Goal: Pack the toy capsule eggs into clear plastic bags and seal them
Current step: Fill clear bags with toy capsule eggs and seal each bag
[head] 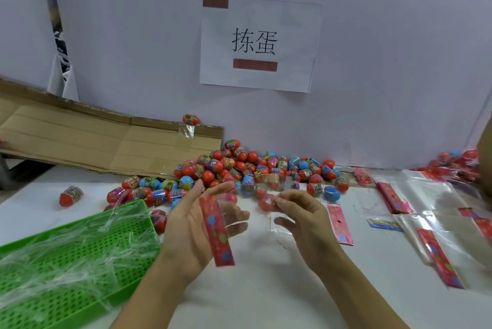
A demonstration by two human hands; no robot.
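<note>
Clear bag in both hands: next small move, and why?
Probably spread the mouth open. The left hand holds the clear bag by its red header, the right hand pinches the film edge, and it appears empty. The egg pile sits just behind.

Bright even light, soft shadows, wide-angle edge distortion, slight overall blur

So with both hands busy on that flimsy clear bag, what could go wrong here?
The clear plastic bag with a red patterned header strip is held up between the left hand and the right hand, with nothing under it, so it might slip or crease. The heap of colourful plastic capsule eggs lies loose on the white table; a nudge could roll some away.
</note>
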